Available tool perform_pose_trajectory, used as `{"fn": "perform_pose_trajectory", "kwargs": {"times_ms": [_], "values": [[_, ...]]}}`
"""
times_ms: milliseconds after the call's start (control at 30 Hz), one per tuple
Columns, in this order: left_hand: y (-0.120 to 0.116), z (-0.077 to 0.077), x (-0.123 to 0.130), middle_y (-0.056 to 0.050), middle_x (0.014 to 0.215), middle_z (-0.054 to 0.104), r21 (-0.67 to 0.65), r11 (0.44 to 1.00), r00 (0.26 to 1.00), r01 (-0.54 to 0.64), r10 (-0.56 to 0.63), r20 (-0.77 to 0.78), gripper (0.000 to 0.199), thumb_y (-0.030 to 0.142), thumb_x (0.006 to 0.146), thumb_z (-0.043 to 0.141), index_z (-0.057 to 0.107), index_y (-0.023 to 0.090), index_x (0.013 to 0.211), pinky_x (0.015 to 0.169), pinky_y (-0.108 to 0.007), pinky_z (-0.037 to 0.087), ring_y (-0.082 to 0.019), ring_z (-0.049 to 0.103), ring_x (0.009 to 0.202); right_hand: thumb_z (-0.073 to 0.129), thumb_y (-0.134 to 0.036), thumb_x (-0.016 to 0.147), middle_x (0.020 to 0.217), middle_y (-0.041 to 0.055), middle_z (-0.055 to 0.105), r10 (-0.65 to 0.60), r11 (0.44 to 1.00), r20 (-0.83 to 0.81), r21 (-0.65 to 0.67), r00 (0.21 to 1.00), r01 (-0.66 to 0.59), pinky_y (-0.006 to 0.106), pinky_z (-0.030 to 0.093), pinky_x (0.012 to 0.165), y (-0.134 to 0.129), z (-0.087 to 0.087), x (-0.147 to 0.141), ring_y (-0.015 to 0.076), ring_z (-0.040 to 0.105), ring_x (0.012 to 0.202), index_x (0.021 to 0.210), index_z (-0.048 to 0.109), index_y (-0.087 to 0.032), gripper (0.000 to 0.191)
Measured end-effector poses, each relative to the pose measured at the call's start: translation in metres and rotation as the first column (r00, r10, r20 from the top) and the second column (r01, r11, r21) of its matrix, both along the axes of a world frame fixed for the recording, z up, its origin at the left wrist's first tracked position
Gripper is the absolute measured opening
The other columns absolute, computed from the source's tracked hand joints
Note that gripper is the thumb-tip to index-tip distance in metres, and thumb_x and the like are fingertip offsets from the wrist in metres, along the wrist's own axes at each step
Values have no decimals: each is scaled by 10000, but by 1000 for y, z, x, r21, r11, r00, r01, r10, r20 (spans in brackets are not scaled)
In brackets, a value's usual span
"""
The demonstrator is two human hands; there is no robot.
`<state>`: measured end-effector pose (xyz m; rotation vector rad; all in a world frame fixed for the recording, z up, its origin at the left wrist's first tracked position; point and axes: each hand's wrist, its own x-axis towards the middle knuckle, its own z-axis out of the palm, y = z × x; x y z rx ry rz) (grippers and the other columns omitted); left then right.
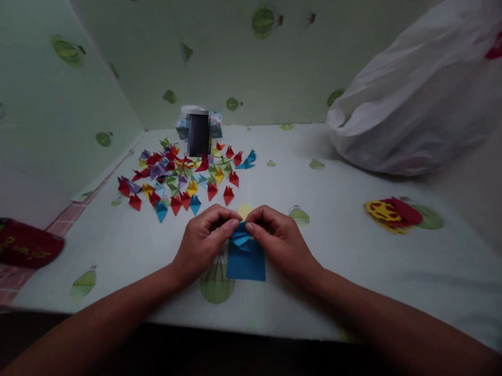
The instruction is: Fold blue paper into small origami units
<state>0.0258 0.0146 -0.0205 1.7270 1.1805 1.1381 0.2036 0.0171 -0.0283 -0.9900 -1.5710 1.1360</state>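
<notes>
Between my two hands is a small folded piece of blue paper [241,238], pinched from both sides above the table. My left hand [209,231] grips its left side with thumb and forefinger. On the other side, my right hand [277,236] pinches it the same way. Under it lies a flat blue paper square [247,265]. A bit of yellow paper [245,212] shows just behind my fingertips. Beyond my left hand spreads a group of many-coloured folded paper cranes [178,173]; their exact folds are too small to tell.
A dark phone-like object [199,134], blurred, leans on a tissue box [181,126] at the back. A red can [20,243] is at the left edge. Red and yellow cut-out pieces [392,213] lie at right, below a big white plastic bag [396,107]. A patterned cloth covers the table [140,272].
</notes>
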Motion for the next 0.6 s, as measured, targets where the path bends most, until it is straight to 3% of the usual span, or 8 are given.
{"fn": "perform_pose_trajectory", "kwargs": {"times_ms": [333,600], "values": [[3,-1,-1,-13,757,657,-96,995,999,4,0,32,129,283,848,668,679,172,784,656,-253,464,-130,583,703,613,-238,864,774,3,600,24,998,-58,-60,998,-27,274,432,681,2,2,0,128,539,721,832,612,-162,82],[2,2,0,-13,724,648,-79,997,1000,17,-16,15,129,262,831,670,681,166,747,614,-236,461,-124,575,669,606,-202,875,783,2,616,17,999,-12,37,1000,-17,271,444,681,2,0,0,131,561,733,833,622,-176,52]]}}
